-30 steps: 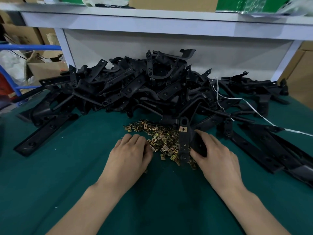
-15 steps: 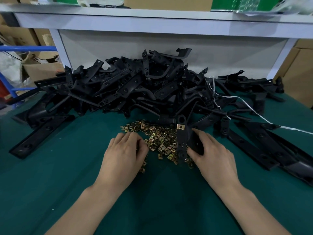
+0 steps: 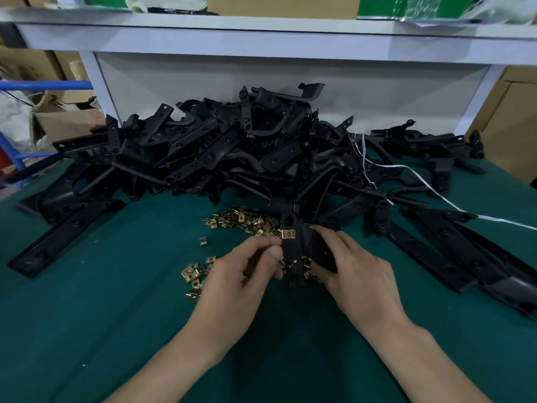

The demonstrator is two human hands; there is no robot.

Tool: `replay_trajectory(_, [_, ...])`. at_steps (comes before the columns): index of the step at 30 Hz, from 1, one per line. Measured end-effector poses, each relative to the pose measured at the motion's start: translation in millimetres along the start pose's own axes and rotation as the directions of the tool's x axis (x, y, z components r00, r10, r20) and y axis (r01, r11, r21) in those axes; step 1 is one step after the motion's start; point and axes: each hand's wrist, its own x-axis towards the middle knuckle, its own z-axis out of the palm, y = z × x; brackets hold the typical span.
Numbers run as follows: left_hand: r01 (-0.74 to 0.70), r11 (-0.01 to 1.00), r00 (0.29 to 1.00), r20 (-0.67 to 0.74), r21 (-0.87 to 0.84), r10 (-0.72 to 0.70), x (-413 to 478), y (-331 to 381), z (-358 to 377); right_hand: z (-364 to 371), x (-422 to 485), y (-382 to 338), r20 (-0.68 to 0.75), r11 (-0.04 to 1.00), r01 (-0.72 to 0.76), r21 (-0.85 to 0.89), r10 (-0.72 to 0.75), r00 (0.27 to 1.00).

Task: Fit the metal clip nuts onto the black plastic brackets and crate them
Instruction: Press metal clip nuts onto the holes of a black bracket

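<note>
left hand (image 3: 244, 274): a second ago it lay flat on the nuts. Now it's lifted, fingers curled in, thumb right at the bracket's left edge. Can't tell if a nut is pinched in there.
right hand (image 3: 357, 274): no change, fingers wrapped around the black bracket (image 3: 290, 257), holding it between both hands.
fitted clip nut (image 3: 288, 234): already on the bracket's far end, just past the left thumb.
loose clip nuts (image 3: 247, 222): heap sits just beyond the fingertips, and a few have been dragged out left of the left hand.
meaning: I'd guess the picking is done and the next nut goes on this bracket.
bracket pile (image 3: 232, 146): big heap beyond both hands with no crate in sight, so it's early days.
</note>
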Motion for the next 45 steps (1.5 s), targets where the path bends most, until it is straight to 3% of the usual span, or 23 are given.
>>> replay_trajectory(3, [0.097,0.965,0.994,0.063,-0.242,-0.084,3.8,4.6,-2.1,-1.5,0.3,0.0,-0.021,1.000,0.030,0.010,-0.030,0.999])
replay_trajectory(8, [0.206,0.883,0.975,0.168,-0.421,-0.148,7.8,6.4,-5.7,-1.5,0.2,-2.8,-0.003,0.995,0.090,0.050,-0.090,0.996])
replay_trajectory(13, [0.165,0.935,0.967,0.236,-0.314,-0.091,9.4,8.8,-12.1,-5.5,-0.8,-0.1,-0.077,0.989,0.136,0.058,-0.132,0.988])
replay_trajectory(21, [0.259,0.917,0.923,0.356,-0.303,-0.143,11.0,1.7,-23.2,-7.6,-4.6,0.7,-0.146,0.967,0.247,-0.068,-0.254,0.956])
replay_trajectory(26, [0.226,0.902,0.951,0.285,-0.368,-0.122,12.9,2.4,-19.2,-0.2,-6.1,-7.9,0.018,0.983,0.145,0.112,-0.148,0.989])
replay_trajectory(32, [0.258,0.850,0.960,0.223,-0.458,-0.171,13.6,-4.4,-16.2,-0.3,-3.8,-7.0,-0.015,0.971,-0.010,0.238,0.014,1.000])
replay_trajectory(39, [0.184,0.897,0.982,0.104,-0.403,-0.155,12.2,-9.9,-10.4,-0.7,-1.0,-4.3,0.051,0.993,-0.069,0.093,0.064,0.997])
replay_trajectory(45, [0.164,0.922,0.986,0.077,-0.350,-0.147,12.3,-10.3,-10.1,-1.7,-0.3,-1.2,0.051,0.990,-0.084,0.114,0.078,0.996])
